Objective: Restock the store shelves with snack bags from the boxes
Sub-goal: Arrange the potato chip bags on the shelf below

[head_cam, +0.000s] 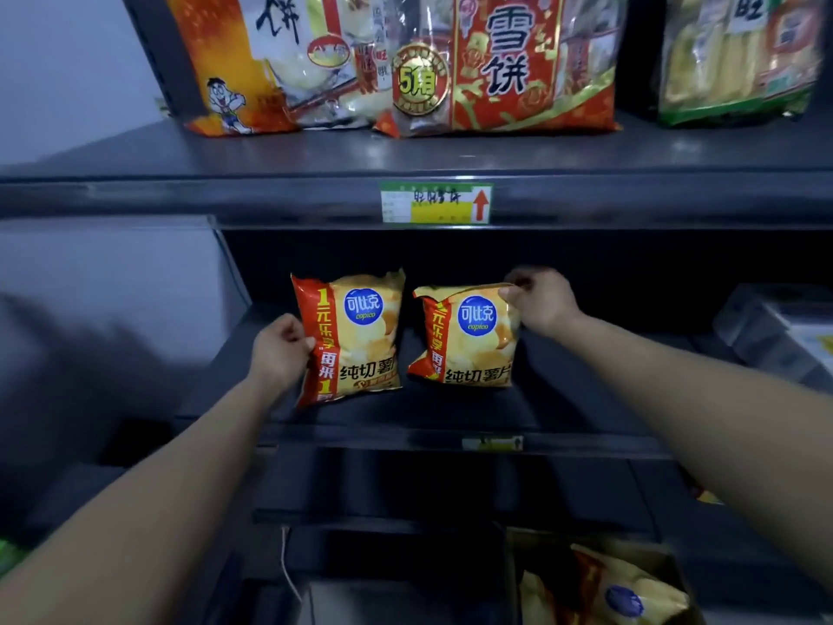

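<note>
Both hands are busy here, one Copico potato chip bag each, and both bags stand on the middle shelf (450, 415). The left hand (281, 349) grips the left chip bag (360, 336) by its red side edge about halfway up, with the thumb across the front and the other fingers curled behind. The bag stands upright just right of those fingers. The right hand (538, 302) pinches the top right corner of the right chip bag (469, 340) at the crimped seal. That bag hangs down and to the left of the fingertips, tilted a bit, with its bottom edge on or just above the shelf; I can't tell which.

These bags look puffy with air, so I'd guess they're very light, soft and crinkly. The film is glossy and probably a bit slick. The chips inside break easily, so don't squeeze the belly. Hold them by the flat top seal or a side seam, like both hands are doing. They'll tip easily when let go, so settle the base flat first.

More of the same bags (631, 593) sit in the cardboard box (516, 561), well below the right hand. Big rice cracker bags (518, 60) fill the shelf above both hands, with a price label (435, 203) on its front edge.
</note>
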`<state>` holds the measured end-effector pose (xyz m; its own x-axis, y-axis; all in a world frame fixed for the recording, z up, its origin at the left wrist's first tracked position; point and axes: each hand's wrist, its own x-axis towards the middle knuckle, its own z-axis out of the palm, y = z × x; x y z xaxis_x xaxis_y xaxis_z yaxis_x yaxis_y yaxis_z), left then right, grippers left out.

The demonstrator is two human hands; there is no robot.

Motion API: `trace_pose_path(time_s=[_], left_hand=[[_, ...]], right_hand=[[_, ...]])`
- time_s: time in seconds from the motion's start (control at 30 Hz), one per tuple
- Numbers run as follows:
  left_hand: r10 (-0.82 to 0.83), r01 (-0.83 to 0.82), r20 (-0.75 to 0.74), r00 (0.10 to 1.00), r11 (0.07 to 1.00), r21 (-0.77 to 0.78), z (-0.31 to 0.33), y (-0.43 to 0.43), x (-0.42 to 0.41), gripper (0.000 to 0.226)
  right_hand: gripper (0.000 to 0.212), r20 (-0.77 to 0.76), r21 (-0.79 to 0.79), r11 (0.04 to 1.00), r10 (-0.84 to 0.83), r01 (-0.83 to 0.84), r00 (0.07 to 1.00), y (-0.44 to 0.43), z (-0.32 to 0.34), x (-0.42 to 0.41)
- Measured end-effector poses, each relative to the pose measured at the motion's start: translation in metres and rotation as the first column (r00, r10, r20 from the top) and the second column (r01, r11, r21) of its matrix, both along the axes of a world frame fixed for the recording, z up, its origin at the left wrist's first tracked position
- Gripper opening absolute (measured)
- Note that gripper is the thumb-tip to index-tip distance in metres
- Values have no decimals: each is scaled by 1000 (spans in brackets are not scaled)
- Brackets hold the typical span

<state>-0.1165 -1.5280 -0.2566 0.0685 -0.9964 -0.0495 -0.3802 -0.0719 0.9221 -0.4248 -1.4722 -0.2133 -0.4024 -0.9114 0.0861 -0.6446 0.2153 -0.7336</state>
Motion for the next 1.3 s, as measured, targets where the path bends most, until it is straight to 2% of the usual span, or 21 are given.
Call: trace_pose_path(time_s=[0.17, 0.3, 0.5, 0.6, 0.67, 0.7, 0.73, 0.77, 0.83, 0.9, 1.0, 1.07, 1.17, 1.3], left_hand=[[-49, 49, -17, 999, 998, 25, -24, -75, 5, 34], [-79, 79, -65, 995, 997, -3, -34, -113, -3, 31], [-128, 127, -61, 990, 992, -16, -48, -155, -4, 30], [-122, 123, 14, 992, 989, -79, -47, -171, -11, 17], [-90, 93, 34, 995, 991, -99, -48, -176, -15, 15], [-81, 84, 30, 996, 992, -93, -51, -179, -15, 14], [-92, 92, 6, 996, 994, -58, -53, -179, -15, 6], [-111, 109, -36, 993, 993, -37, -58, -179, -16, 14], [-109, 122, -189, 976, 991, 57, -67, -175, -19, 47], [-87, 119, -276, 957, 988, 101, -73, -165, -25, 54], [-164, 179, -190, 968, 981, 69, -85, -161, -34, 68], [-188, 192, -90, 978, 981, 34, -92, -166, -35, 74], [-165, 166, -47, 985, 986, 24, -92, -176, -33, 73], [-136, 136, -32, 990, 991, 3, -92, -189, -31, 68]], right_hand=[[29, -139, 67, 998, 3, 6, 990, -69, -20, 12], [29, -157, 19, 997, -66, 70, 985, -100, -32, 13], [26, -78, -114, 987, -122, 113, 989, -129, -44, 12], [28, -26, -149, 975, -170, 164, 985, -142, -42, 11], [32, 54, -173, 968, -172, 179, 984, -146, -48, 13], [41, 138, -176, 970, -146, 169, 980, -147, -55, 13], [54, 221, -165, 974, -119, 157, 968, -146, -62, 14], [65, 269, -136, 981, -96, 137, 958, -145, -71, 14], [84, 308, -60, 995, -60, 82, 950, -140, -87, 16], [90, 323, 13, 998, -58, 57, 944, -141, -100, 18], [79, 220, 110, 992, -81, 58, 972, -145, -113, 21], [81, 159, 143, 987, -95, 72, 983, -151, -121, 22], [89, 58, 232, 968, -116, 100, 992, -162, -129, 23], [88, 19, 322, 943, -100, 89, 995, -174, -133, 27]])
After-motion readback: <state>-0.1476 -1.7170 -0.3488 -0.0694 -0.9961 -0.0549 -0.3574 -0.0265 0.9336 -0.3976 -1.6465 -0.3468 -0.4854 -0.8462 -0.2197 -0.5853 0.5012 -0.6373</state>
